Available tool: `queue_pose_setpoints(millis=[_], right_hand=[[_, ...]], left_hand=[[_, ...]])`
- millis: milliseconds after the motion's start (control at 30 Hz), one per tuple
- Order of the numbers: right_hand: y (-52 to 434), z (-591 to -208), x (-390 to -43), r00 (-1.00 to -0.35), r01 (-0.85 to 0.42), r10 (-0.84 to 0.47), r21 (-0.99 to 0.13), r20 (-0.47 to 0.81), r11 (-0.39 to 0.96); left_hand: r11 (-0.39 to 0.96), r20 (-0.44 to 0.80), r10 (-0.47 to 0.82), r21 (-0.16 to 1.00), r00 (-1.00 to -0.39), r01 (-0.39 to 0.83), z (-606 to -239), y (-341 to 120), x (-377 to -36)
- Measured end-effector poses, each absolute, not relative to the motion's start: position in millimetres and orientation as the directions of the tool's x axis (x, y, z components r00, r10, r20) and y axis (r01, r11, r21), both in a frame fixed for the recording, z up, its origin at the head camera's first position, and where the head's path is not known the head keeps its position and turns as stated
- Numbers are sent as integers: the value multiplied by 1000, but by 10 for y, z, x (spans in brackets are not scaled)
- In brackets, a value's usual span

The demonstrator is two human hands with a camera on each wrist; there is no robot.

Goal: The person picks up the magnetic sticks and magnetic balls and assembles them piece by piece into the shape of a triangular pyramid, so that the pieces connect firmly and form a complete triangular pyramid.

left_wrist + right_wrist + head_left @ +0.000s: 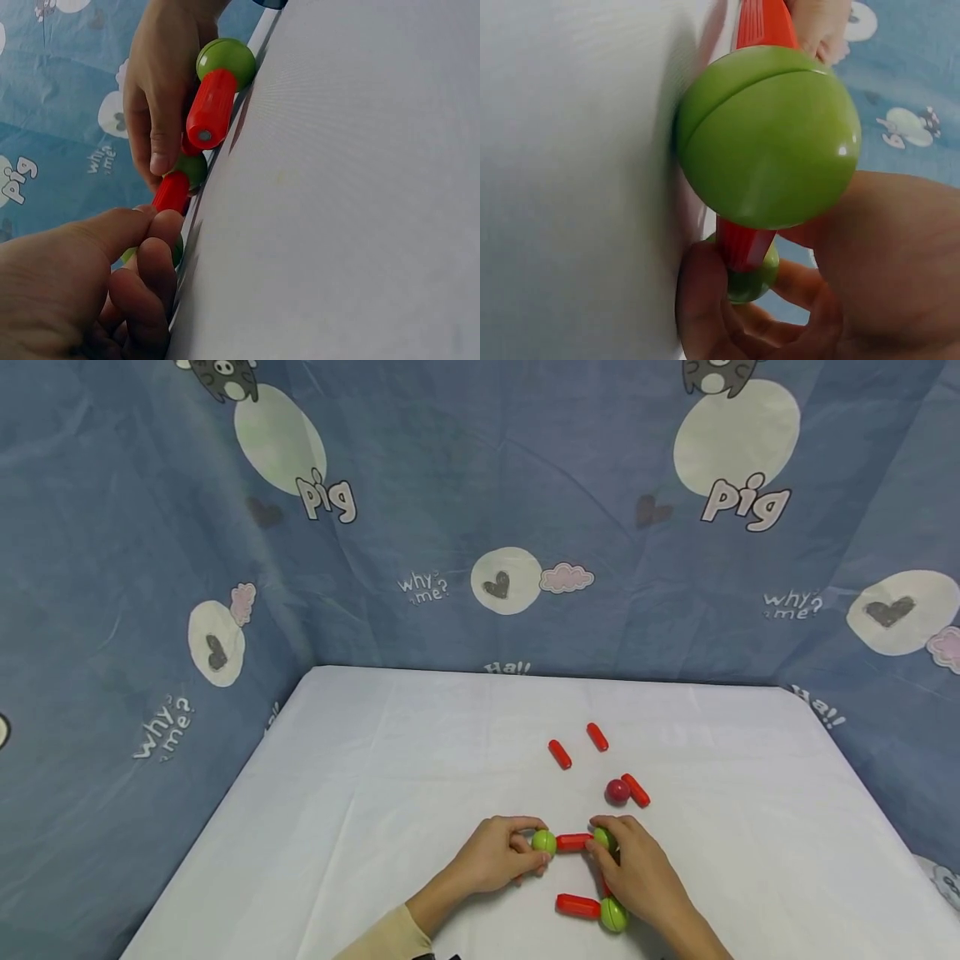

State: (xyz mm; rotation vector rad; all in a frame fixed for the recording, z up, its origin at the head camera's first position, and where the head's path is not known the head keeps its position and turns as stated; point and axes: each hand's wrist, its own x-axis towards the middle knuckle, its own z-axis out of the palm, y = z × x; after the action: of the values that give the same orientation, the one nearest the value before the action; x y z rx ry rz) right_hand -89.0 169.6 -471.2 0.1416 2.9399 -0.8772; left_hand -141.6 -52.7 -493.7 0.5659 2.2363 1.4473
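Note:
Red magnetic rods and green balls are joined into a partial frame on the white table. My left hand (498,856) pinches the left green ball (544,842) between thumb and fingers; a bit of red shows under this hand, mostly hidden. From that ball a red rod (573,842) runs across to another green ball (604,838), which my right hand (637,868) grips. A second rod (744,246), partly covered by the right hand in the head view, links it to the near green ball (613,914). Off this near ball, one more red rod (578,906) points left, its far end free.
Beyond the hands lie a dark red ball (617,792) and a loose red rod (636,790) beside it. Farther back are two more loose rods, a left one (559,754) and a right one (597,737). A blue printed curtain (420,635) hangs behind the white tabletop (360,843).

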Motion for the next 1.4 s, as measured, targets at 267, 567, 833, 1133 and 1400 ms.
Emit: queue_pose_setpoints(millis=[267,567,833,1133,1400], right_hand=[[1745,-4618,-823,-995,100,85,-441,-55,892],[1705,-4404,-659,-985,-122,-156,-361,-68,925],[1688,-4465,-617,-901,-358,-399,-229,-169,905],[1689,-4522,-615,-893,-407,-441,-257,-89,876],[1650,-4568,-625,-903,-401,-428,-261,-50,878]], left_hand=[[379,-119,543,918,-831,117,-4945,-551,-1419],[387,-126,554,914,-823,120,-4955,-542,-1426],[393,-137,544,913,-828,107,-4935,-537,-1418],[385,-141,544,918,-827,97,-4918,-546,-1409],[388,-148,549,917,-822,94,-4932,-553,-1418]])
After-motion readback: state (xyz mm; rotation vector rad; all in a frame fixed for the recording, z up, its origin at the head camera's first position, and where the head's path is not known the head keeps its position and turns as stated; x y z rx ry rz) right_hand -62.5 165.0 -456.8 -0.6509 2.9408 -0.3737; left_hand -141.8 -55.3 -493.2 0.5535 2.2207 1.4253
